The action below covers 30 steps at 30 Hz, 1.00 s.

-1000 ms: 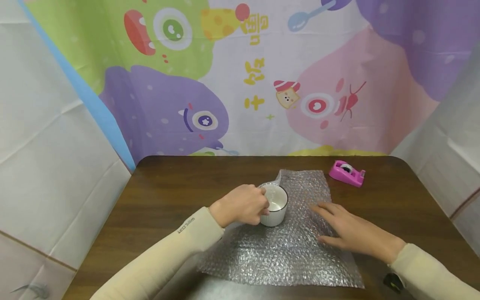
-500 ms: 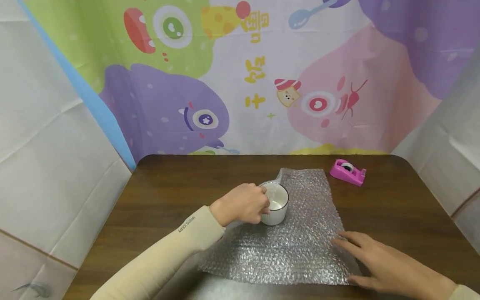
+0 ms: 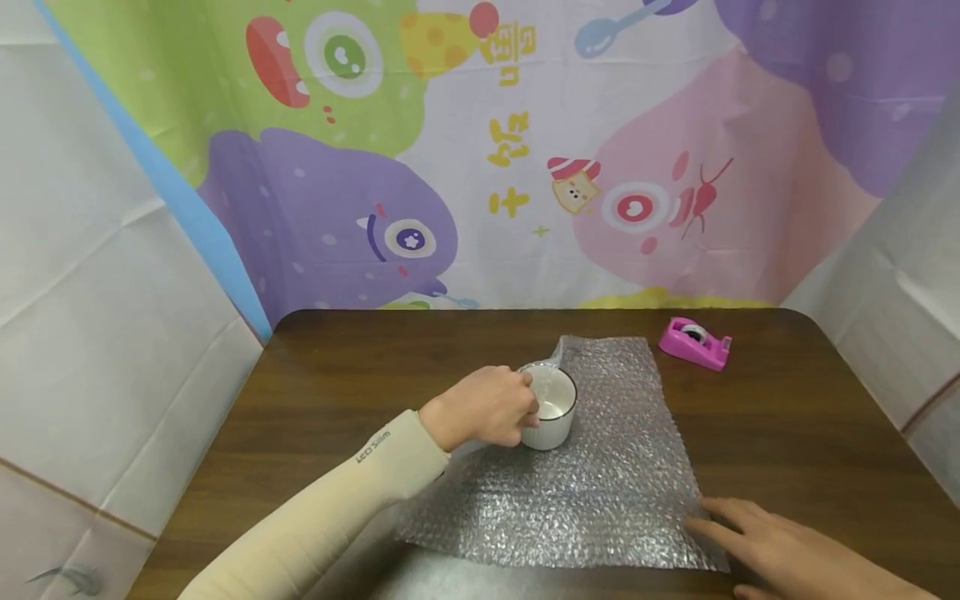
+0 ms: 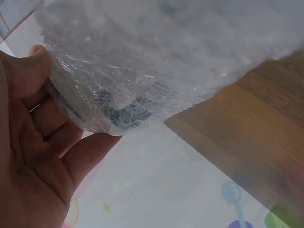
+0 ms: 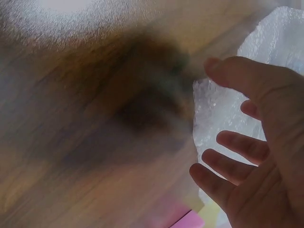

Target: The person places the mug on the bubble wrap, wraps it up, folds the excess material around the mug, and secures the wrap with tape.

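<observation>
A white ribbed cup (image 3: 550, 433) with a dark rim lies tilted on a sheet of bubble wrap (image 3: 615, 492), its mouth facing me. My left hand (image 3: 491, 407) pinches the cup's left rim, with a flap of the wrap folded over that side. Seen from the left wrist, the wrap (image 4: 142, 61) covers the cup's wall between thumb and fingers. Over the wrap's right front corner, my right hand (image 3: 787, 542) has its fingers spread and holds nothing. In the right wrist view, that hand (image 5: 256, 142) overlaps the wrap's edge, thumb apart from the fingers.
A pink tape dispenser (image 3: 696, 343) stands at the back right of the dark wooden table (image 3: 337, 358). Behind the table hangs a cartoon-printed curtain (image 3: 480, 167). Pale tiled walls (image 3: 90, 292) close off both sides.
My right hand has moved from the middle of the bubble wrap toward the right front, to the sheet's corner. The left hand and the cup have stayed in place.
</observation>
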Motion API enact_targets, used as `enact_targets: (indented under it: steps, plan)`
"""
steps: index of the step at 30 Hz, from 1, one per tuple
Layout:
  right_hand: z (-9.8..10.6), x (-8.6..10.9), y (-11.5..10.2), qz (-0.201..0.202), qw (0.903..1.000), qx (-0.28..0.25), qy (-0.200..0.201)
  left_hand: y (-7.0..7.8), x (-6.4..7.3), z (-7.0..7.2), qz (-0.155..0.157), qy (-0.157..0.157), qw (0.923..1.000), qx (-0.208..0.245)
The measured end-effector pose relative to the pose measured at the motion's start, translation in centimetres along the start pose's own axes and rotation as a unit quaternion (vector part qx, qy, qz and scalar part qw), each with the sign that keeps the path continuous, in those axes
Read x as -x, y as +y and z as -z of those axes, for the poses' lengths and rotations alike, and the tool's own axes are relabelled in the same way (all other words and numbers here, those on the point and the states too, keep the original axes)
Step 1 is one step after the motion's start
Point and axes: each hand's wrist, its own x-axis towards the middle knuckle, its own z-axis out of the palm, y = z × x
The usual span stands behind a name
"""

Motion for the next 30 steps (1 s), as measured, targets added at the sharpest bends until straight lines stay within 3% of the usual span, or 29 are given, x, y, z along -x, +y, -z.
enact_targets:
  steps: [5,11,17,26,30]
  plan:
    - [-0.5,-0.6,-0.1,0.0,1.0,0.004,-0.009,-0.1,0.0,0.0,0.001,0.0,1.0,0.005]
    - [-0.7,-1.2,-0.3,0.012,0.9989,0.034,0.028,-0.1,0.0,0.0,-0.001,-0.002,1.0,0.006]
    - [-1.0,-1.6,-0.4,0.012,0.9982,0.049,0.033,0.0,0.0,0.1,0.0,-0.003,0.9999,0.012]
    - [0.2,-2.2,-1.6,-0.057,0.9958,0.069,0.023,-0.1,0.0,0.1,0.002,-0.011,0.9998,0.015]
    - [0.9,-2.5,-1.6,-0.063,0.9957,0.063,0.026,-0.1,0.0,0.2,0.004,-0.016,0.9998,0.014]
